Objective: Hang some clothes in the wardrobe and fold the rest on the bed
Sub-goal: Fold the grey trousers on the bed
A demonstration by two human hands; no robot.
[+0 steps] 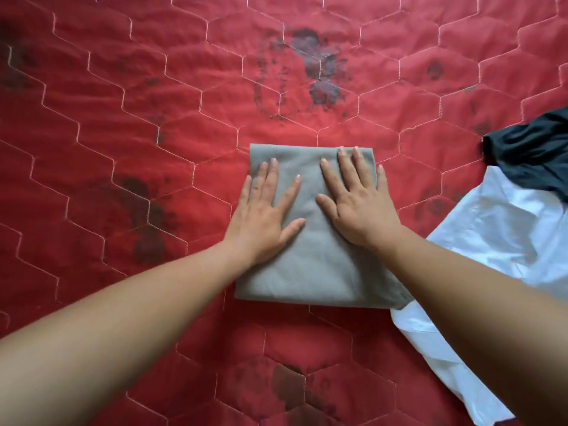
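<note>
A grey garment point(310, 265), folded into a neat rectangle, lies flat on the red quilted bed cover point(129, 149) in the middle of the view. My left hand point(264, 213) rests palm-down on its left part, fingers spread, the outer fingers reaching over its left edge onto the cover. My right hand point(356, 204) presses flat on its upper right part, fingers spread too. Neither hand grips the cloth.
A white garment point(498, 235) lies unfolded at the right, partly under my right forearm and touching the grey one's lower right corner. A dark crumpled garment point(531, 152) sits above it at the right edge. The red cover has dark flower prints and hexagon stitching.
</note>
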